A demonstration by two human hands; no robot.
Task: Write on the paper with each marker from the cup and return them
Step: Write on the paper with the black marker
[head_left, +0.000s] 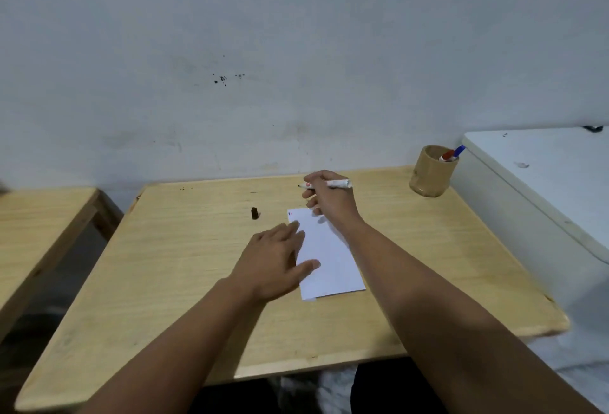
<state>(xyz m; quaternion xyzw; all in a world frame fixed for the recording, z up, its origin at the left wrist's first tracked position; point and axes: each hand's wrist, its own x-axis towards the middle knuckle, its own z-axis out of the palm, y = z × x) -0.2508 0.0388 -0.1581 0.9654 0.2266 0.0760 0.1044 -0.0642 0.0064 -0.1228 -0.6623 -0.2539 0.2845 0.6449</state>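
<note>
A white sheet of paper [329,258] lies on the wooden table [184,268], with small red and blue marks at its far left corner. My left hand [273,258] rests flat on the paper's left edge, fingers apart. My right hand [329,199] is raised just beyond the paper's far end and grips an uncapped white marker [337,183], its black tip pointing left. A black cap [254,213] stands on the table to the left of the paper. A bamboo cup [431,171] at the far right corner holds a red and a blue marker [451,154].
A white cabinet or appliance [540,183] stands right against the table's right side, next to the cup. A second wooden table [36,216] stands to the left across a gap. The stained wall rises directly behind the table.
</note>
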